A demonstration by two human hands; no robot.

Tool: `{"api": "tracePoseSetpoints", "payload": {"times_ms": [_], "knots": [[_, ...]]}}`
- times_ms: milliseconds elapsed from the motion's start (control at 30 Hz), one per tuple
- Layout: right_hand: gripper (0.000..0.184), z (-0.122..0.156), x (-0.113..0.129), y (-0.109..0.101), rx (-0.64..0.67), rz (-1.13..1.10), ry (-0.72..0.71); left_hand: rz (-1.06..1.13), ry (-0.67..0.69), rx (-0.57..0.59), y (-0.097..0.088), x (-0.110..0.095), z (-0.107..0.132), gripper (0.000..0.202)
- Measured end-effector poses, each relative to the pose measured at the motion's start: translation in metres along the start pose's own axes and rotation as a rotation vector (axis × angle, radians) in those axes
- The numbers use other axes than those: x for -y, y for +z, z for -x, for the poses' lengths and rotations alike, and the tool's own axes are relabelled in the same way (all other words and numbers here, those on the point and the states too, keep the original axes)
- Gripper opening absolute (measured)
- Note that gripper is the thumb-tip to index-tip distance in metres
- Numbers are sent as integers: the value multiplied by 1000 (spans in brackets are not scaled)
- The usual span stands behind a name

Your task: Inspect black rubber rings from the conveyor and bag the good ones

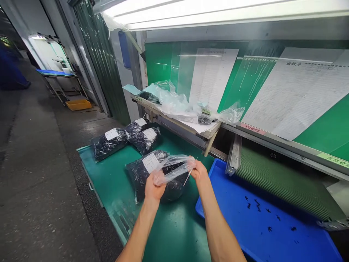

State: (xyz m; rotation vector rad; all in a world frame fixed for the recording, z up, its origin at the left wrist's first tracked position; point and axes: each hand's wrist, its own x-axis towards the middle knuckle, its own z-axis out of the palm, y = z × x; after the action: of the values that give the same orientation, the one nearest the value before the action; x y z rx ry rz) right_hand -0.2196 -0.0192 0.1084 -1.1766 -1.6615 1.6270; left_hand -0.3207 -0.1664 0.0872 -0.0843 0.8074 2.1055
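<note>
Your left hand (pixel 155 188) and your right hand (pixel 199 172) are both closed on a clear plastic bag (pixel 174 169), so neither hand is released. The bag is pulled tight between them, and its long axis goes across your body, rising a little to the right. Your left hand is lower and nearer to you, and your right hand is higher and a little farther. A thin white strip (pixel 187 177) comes out below your right hand, but I cannot tell what it is.

Directly under the hands, and almost touching them, lies a dark bag of black parts (pixel 139 178) with a white label (pixel 151 162). It lies on the green counter (pixel 174 233), and its long side also runs across you. Three similar labelled bags (pixel 127 136) lie together farther ahead, to the left. To the right is a blue tray (pixel 313 236) with small black pieces (pixel 257 205) scattered in it. Ahead, a white shelf (pixel 174 123) carries more plastic bags (pixel 174 103).
</note>
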Motion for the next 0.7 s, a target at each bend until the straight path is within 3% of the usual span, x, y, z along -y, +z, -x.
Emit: {"api": "tracePoseSetpoints", "payload": {"times_ms": [100, 167, 233, 300, 367, 433, 500, 567, 633, 700], "knots": [[20, 2, -4, 7, -72, -14, -9, -55, 25, 17, -7, -3, 4, 22], [16, 9, -3, 2, -128, 3, -27, -235, 139, -2, -15, -12, 7, 5], [17, 22, 0, -8, -191, 51, -59, -581, 402, -81, -22, -26, 11, 36], [16, 39, 6, -18, -248, 128, -108, -972, 698, -107, -20, -41, 14, 51], [15, 56, 15, -20, -279, 205, -163, -1231, 844, 46, -7, -51, 13, 49], [19, 68, 23, -15, -257, 359, -208, -1363, 782, 320, 16, -54, 5, 43], [27, 73, 28, -5, -203, 539, -202, -1408, 616, 526, 39, -53, -8, 37], [29, 71, 28, 4, -165, 631, -154, -1430, 466, 640, 57, -53, -24, 19], [24, 65, 24, 8, -163, 580, -96, -1443, 362, 722, 68, -54, -38, 3], [20, 55, 19, 7, -169, 479, -49, -1416, 217, 781, 73, -58, -52, 10]]}}
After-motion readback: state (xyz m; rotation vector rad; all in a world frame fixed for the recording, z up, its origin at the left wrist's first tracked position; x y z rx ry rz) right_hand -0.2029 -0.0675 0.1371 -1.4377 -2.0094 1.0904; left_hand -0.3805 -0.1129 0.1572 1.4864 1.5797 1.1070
